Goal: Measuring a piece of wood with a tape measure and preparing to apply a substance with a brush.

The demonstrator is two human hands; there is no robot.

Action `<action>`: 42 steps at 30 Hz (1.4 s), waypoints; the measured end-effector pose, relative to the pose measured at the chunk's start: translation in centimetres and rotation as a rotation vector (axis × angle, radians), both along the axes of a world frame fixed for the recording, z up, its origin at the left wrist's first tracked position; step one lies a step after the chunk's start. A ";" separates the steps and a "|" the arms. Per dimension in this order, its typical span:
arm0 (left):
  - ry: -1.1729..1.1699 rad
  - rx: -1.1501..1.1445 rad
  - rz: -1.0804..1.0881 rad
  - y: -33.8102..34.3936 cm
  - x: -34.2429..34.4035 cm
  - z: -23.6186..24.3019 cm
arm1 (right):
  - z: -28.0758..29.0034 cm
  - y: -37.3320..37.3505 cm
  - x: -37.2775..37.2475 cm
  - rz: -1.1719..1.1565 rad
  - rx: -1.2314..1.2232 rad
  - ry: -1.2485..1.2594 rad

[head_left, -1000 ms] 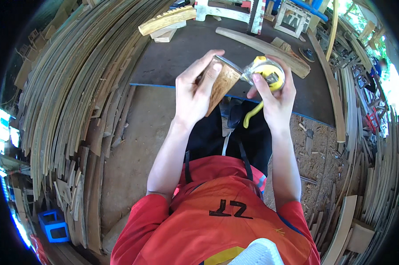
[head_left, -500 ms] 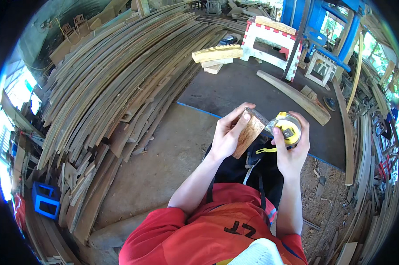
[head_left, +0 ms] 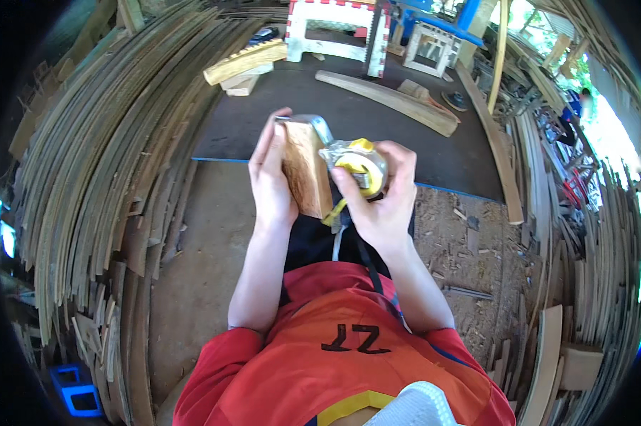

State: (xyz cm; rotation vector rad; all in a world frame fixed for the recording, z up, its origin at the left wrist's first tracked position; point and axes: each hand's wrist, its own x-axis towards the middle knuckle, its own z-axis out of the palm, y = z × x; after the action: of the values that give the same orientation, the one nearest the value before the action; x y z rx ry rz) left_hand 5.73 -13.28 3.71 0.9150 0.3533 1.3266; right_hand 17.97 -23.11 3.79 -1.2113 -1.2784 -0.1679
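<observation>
A short wooden block [head_left: 305, 170] stands tilted in my left hand [head_left: 270, 177], whose fingers and thumb close round its left side. My right hand [head_left: 388, 195] grips a yellow and clear tape measure [head_left: 363, 170], thumb on its face. From the tape measure's case a strip of metal blade [head_left: 322, 126] runs out and bends across the top end of the block, reaching toward my left fingertips. A yellow strap [head_left: 334, 211] hangs below the case, beside the block's lower corner.
Long stacked planks [head_left: 114, 142] fill the left side. Ahead, a dark board [head_left: 256, 121] with a blue edge bears a long wooden piece [head_left: 391, 103], stacked timber [head_left: 246, 64] and a white-and-red stand [head_left: 334, 32]. A blue plastic stool [head_left: 79, 390] sits lower left; wood chips [head_left: 455, 248] litter the floor right.
The view has swung right and down, so everything sits further left and higher. The blade now shows bent over the block's top; the block's broad face is turned more toward me.
</observation>
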 end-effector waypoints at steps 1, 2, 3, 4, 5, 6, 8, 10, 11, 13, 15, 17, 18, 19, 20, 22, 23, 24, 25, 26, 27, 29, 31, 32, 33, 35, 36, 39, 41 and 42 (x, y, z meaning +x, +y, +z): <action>-0.087 0.001 -0.005 0.1 0.4 0.1 | -0.2 -0.2 -0.1 0.009 -0.011 -0.002; -0.105 -0.072 -0.001 0.2 0.6 0.2 | -0.2 -0.5 -0.2 0.028 0.028 -0.026; -0.112 -0.079 0.017 0.4 0.7 0.2 | -0.3 -0.8 -0.3 0.023 -0.004 -0.066; -0.184 -0.135 0.017 0.6 0.9 0.2 | -0.3 -1.1 -0.6 0.026 -0.049 -0.095; -0.256 -0.192 0.020 0.8 0.9 0.2 | -0.2 -1.4 -0.8 0.056 -0.048 -0.110; -0.283 -0.228 0.010 0.9 0.8 0.1 | -0.2 -1.6 -1.0 0.043 -0.051 -0.119; -0.323 -0.257 0.009 1.3 0.7 -0.2 | -0.2 -2.2 -1.5 0.052 -0.053 -0.138; -0.339 -0.323 0.001 1.5 0.6 -0.5 | -0.3 -2.8 -1.8 0.055 -0.081 -0.164; -0.331 -0.322 0.015 1.6 0.6 -0.7 | -0.4 -3.0 -1.8 0.054 -0.105 -0.158; -0.353 -0.407 -0.016 1.9 0.5 -0.9 | -0.7 -3.4 -1.9 0.100 -0.136 -0.156; -0.380 -0.438 -0.049 2.1 0.3 -1.1 | -1.0 -3.6 -1.8 0.109 -0.140 -0.170; -0.389 -0.455 -0.078 2.3 0.0 -1.3 | -1.2 -3.6 -1.7 0.118 -0.150 -0.136; -0.389 -0.442 -0.054 2.3 -0.1 -1.3 | -1.2 -3.6 -1.7 0.113 -0.171 -0.123; -0.384 -0.427 -0.038 2.3 -0.2 -1.4 | -1.2 -3.6 -1.7 0.115 -0.178 -0.125; -0.392 -0.436 -0.028 2.3 -0.2 -1.4 | -1.2 -3.5 -1.7 0.105 -0.180 -0.141; -0.359 -0.454 -0.030 2.2 -0.2 -1.3 | -1.1 -3.4 -1.7 0.100 -0.180 -0.158; -0.363 -0.449 -0.029 2.0 -0.1 -1.2 | -1.0 -3.4 -1.8 0.115 -0.175 -0.158; -0.367 -0.397 0.006 1.9 0.1 -1.2 | -0.9 -3.3 -1.8 0.131 -0.164 -0.162; -0.370 -0.346 0.038 1.7 0.2 -1.1 | -0.8 -3.3 -1.8 0.131 -0.155 -0.167; -0.368 -0.330 0.049 1.5 0.3 -1.0 | -0.8 -3.3 -1.8 0.114 -0.163 -0.173; -0.373 -0.337 0.040 1.3 0.5 -1.0 | -0.7 -3.2 -1.8 0.098 -0.174 -0.179; -0.343 -0.351 0.057 1.1 0.7 -1.0 | -0.7 -3.3 -1.6 0.089 -0.172 -0.206; -0.346 -0.369 0.074 1.2 0.9 -1.0 | -0.8 -3.3 -1.3 0.102 -0.165 -0.184; -0.352 -0.349 0.052 1.3 1.0 -1.1 | -0.9 -3.3 -1.1 0.063 -0.180 -0.193; -0.353 -0.334 0.041 1.5 1.0 -1.1 | -0.9 -3.3 -0.9 0.078 -0.188 -0.134; -0.356 -0.313 0.010 2.0 1.5 -1.0 | -0.9 -3.1 -0.5 0.070 -0.195 -0.136; -0.369 -0.333 -0.001 2.2 1.8 -0.9 | -0.8 -3.0 -0.3 0.050 -0.180 -0.164; -0.402 -0.340 -0.038 2.9 2.3 -0.4 | -0.6 -2.8 0.2 0.112 -0.185 -0.050; -0.379 -0.392 -0.046 3.1 2.7 0.0 | -0.4 -2.9 0.5 0.166 -0.243 0.036; -0.372 -0.416 -0.055 3.2 2.8 0.1 | -0.3 -3.0 0.6 0.197 -0.259 0.073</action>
State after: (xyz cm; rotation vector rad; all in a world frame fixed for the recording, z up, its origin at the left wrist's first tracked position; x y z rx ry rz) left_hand 8.54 -10.08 3.77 0.3199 0.2957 1.2781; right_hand 18.59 -26.09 3.51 -1.2875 -1.3765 0.1891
